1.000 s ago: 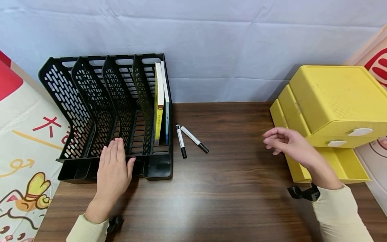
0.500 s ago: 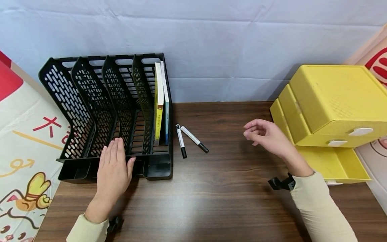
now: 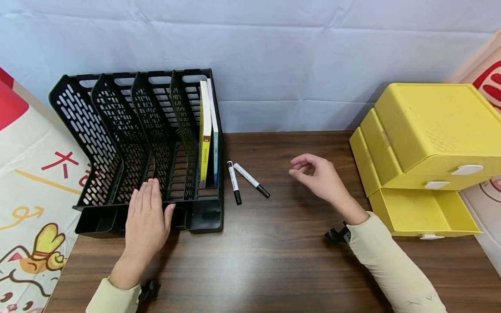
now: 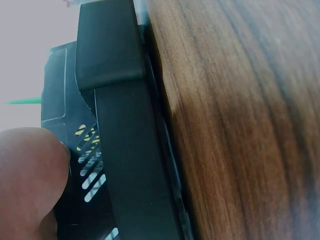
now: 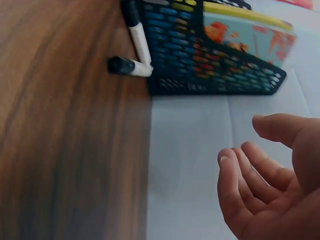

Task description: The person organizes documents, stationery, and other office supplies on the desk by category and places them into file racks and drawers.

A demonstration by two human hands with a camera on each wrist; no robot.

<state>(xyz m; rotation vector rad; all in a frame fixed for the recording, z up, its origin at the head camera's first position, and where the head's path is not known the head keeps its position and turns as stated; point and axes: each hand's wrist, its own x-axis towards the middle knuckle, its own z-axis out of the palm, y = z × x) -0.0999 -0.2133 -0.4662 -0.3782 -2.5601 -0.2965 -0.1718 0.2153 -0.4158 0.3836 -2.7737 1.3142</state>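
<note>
My left hand rests with straight fingers on the front of a black file rack; in the left wrist view its thumb lies beside the rack's front tray. Above the table, my right hand holds nothing, its fingers loosely curved with a gap to the thumb. Two markers, one with a black cap end toward me and one slanting white marker, lie between the rack and that hand. In the right wrist view, the fingers are apart from both markers.
A yellow book and a thin blue-white book stand in the rack's rightmost slot. At the right sits a yellow drawer unit, its bottom drawer pulled out. A pale cloth hangs behind the wooden table.
My right hand has moved left, away from the yellow drawer unit and toward the markers. My left hand stays on the rack.
</note>
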